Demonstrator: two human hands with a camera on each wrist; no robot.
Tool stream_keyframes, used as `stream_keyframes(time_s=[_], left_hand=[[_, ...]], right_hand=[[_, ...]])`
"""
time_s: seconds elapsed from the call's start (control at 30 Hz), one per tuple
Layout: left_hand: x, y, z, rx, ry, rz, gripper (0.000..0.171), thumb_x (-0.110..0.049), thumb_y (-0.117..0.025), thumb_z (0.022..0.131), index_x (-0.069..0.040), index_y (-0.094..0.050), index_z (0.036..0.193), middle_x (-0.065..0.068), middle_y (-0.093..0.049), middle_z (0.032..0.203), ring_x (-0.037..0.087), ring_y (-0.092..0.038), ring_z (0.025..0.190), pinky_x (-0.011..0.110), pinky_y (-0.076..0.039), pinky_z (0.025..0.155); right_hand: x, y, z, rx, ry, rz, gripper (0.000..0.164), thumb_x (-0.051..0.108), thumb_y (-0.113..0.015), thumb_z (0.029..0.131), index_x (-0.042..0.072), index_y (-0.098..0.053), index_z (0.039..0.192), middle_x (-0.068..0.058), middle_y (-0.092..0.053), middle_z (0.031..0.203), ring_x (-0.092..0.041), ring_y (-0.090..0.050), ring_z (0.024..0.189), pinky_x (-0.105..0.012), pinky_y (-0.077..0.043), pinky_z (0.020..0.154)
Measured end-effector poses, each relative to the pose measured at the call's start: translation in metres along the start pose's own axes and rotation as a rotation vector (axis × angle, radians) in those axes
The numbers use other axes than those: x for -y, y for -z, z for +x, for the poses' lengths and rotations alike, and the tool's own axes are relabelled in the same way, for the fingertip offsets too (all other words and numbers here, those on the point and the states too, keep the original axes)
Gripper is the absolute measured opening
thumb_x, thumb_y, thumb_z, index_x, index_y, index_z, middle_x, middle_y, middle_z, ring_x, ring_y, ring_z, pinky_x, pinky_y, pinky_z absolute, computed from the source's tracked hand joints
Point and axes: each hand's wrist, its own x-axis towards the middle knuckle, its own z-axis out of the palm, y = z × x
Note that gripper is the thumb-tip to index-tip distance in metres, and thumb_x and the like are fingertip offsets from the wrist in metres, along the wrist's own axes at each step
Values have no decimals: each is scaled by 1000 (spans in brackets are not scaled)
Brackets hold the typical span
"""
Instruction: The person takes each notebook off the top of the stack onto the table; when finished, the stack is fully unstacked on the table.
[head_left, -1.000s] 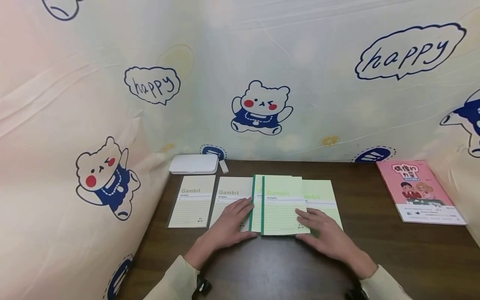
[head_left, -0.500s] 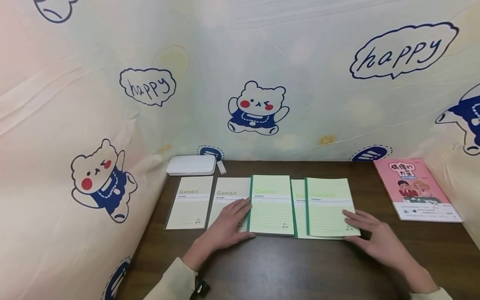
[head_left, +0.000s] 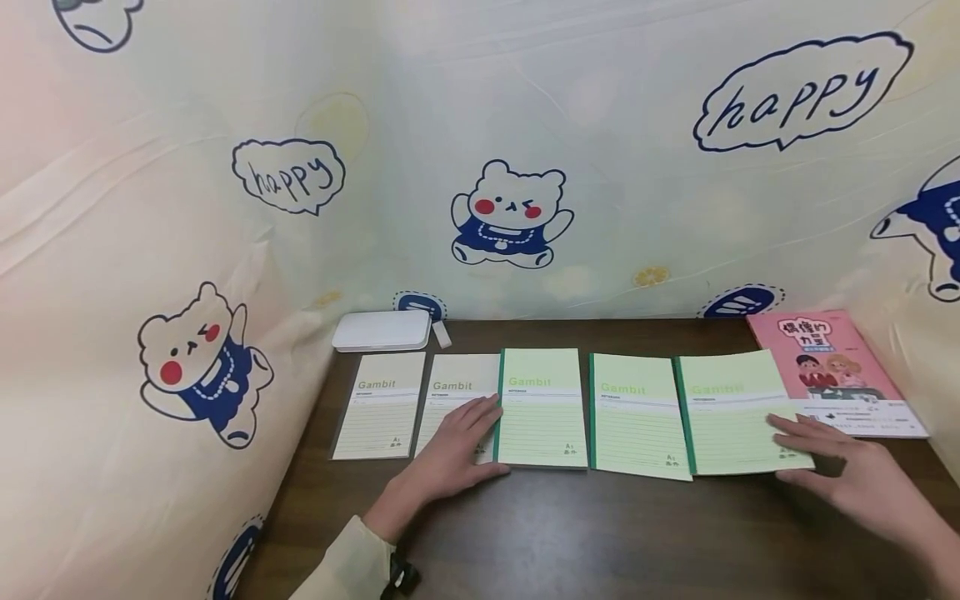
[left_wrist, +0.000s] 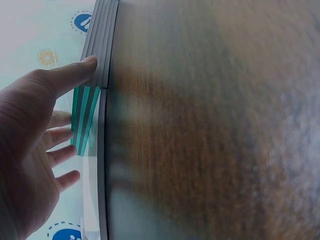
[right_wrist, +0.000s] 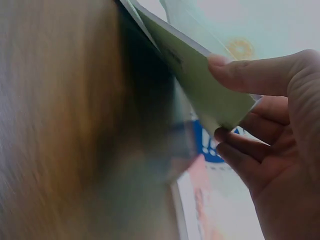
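The right-hand light-green Gambit notebook (head_left: 731, 408) was gripped at its lower right corner by the right hand (head_left: 855, 471), the corner being pinched between thumb and fingers. In the right wrist view this notebook was seen raised off the table (head_left: 540, 542) and tilted. In the head view part of the pink book (head_left: 847, 350) was covered by its upper right side, and its green spine was lined up along the right edge of the slightly skewed green notebook (head_left: 636, 408).

The lower left corner of the green-spined stack (head_left: 542, 408) was touched by the left hand (head_left: 453, 450). The thumb was laid against the stack's near edges and the other fingers were spread along its spines, several of which were shown in the left wrist view. The lower part of the near grey notebook (head_left: 450, 387) was hidden by the left hand, while the far-left grey notebook (head_left: 378, 408) was fully seen, laid flat.

Behind the two grey notebooks, a flat white case (head_left: 381, 332) was placed with a small white block (head_left: 441, 335) just beside it. The table was backed by a pale cloth (head_left: 637, 125) printed with bears and the word "happy".
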Motion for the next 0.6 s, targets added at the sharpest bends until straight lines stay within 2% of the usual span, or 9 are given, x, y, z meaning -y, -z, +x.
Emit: stream_keyframes(time_s=[0.07,0.1,0.2,0.27,0.3,0.33,0.43,0.5,0.6], left_hand=[[0,0,0,0,2,1,94,-62,-77,99,-15,-42,171,2,-31,182,28,-30,168,54,-30,136],[0,0,0,0,2,1,93,-62,-77,99,-15,-42,171,2,-31,182,28,-30,168,54,-30,136],[-1,1,0,-1,7,4,93,-62,-78,98,-15,-42,171,1,-31,182,27,-30,168,54,-30,136],[-1,2,0,-3,7,4,93,-61,-78,98,-15,-43,171,1,-31,182,27,-30,168,54,-30,136],[-1,2,1,-5,5,3,93,-61,-79,98,-15,-43,170,1,-31,182,27,-30,168,54,-30,136],[-2,2,1,-4,5,3,93,-61,-79,98,-15,-43,170,1,-31,182,27,-30,168,54,-30,136],[-2,2,1,-7,-3,0,93,-60,-79,98,-15,-43,170,2,-31,182,28,-30,168,55,-31,135],[-2,1,1,-7,-4,1,93,-60,-80,98,-15,-43,170,2,-32,182,28,-30,168,55,-31,135],[-3,1,0,-4,1,7,93,-60,-80,97,-15,-42,171,2,-32,182,28,-31,168,54,-31,135]], right_hand=[[-4,6,-2,19,-30,-12,60,33,-92,91,3,-75,140,-30,-58,157,-53,-36,157,-54,-6,140],[-5,7,-2,18,-36,-19,60,33,-93,90,3,-76,139,-30,-58,156,-50,-36,159,-52,-7,140],[-8,6,-1,6,-10,-18,56,32,-96,86,5,-80,133,-21,-64,154,0,-28,165,-21,-8,134],[-9,2,3,-5,33,0,52,30,-98,83,9,-83,128,-9,-68,152,30,-20,145,2,-5,116],[-10,-2,4,-7,55,7,50,28,-99,82,11,-84,126,0,-68,152,38,-16,135,7,-3,104],[-10,-4,6,1,74,20,48,25,-99,81,11,-85,124,6,-67,152,38,-15,134,8,-3,104],[-11,-10,11,21,102,44,43,16,-98,80,12,-86,121,12,-67,152,23,-18,153,6,-3,107],[-12,-13,14,48,100,50,41,11,-96,81,14,-86,120,7,-69,152,-7,-26,167,5,-2,108],[-12,-13,20,115,88,65,40,3,-92,82,16,-87,119,-8,-74,147,-49,-40,159,-27,-16,136]])
